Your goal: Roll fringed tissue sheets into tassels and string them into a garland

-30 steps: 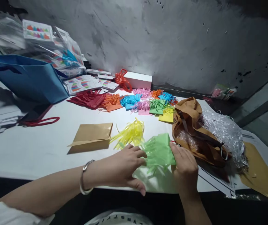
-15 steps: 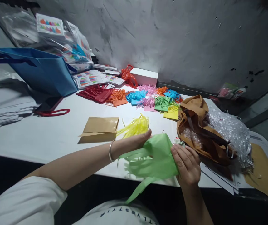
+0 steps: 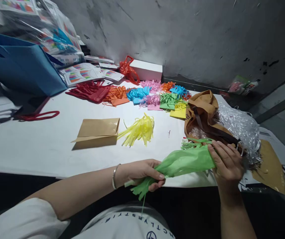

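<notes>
Both my hands hold a light green fringed tissue paper (image 3: pixel 182 162) stretched between them over the table's near edge. My left hand (image 3: pixel 142 173) is closed round its fringed end, where strips hang down. My right hand (image 3: pixel 228 164) grips the other, gathered end, next to a brown cloth bag (image 3: pixel 203 116). A silver bangle sits on my left wrist. On the white table (image 3: pixel 42 146) beyond lie a yellow fringed tassel (image 3: pixel 138 130) and a folded brown paper envelope (image 3: pixel 98 128).
Several coloured fringed papers (image 3: pixel 142 95) lie in a row toward the wall, with a white box (image 3: pixel 148 70) behind. A blue bag (image 3: pixel 20 66) and printed packets stand at left. Clear shredded plastic (image 3: pixel 240 127) spills by the brown bag.
The green paper was lifted off the table and pulled out long between my hands. My left hand slid down to its fringed end; my right hand moved right, toward the brown bag.
</notes>
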`<act>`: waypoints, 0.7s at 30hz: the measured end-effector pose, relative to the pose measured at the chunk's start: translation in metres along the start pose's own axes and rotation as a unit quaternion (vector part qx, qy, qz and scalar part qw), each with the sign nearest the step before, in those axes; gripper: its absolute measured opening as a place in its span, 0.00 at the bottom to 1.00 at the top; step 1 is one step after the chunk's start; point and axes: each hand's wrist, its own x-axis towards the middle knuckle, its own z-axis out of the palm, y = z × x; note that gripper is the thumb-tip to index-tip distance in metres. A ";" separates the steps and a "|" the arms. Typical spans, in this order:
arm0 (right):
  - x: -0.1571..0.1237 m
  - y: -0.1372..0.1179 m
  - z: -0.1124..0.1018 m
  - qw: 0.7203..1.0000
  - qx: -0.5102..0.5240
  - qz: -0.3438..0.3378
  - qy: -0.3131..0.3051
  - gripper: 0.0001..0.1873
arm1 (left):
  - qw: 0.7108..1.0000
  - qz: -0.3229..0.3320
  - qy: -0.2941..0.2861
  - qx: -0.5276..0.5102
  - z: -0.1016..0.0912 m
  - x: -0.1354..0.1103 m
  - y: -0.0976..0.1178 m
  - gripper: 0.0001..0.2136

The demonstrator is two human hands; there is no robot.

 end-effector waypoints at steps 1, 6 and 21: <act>-0.001 -0.004 -0.005 1.000 -0.017 -0.010 0.008 0.24 | 1.000 0.002 0.010 0.018 -0.006 -0.007 0.003 0.08; -0.021 -0.073 0.020 0.989 0.054 -0.040 -0.130 0.21 | 0.972 -0.044 0.158 0.169 -0.056 -0.072 0.022 0.17; -0.046 -0.154 0.062 0.938 0.134 0.030 -0.320 0.28 | 0.574 0.177 0.191 0.776 -0.045 -0.057 -0.058 0.28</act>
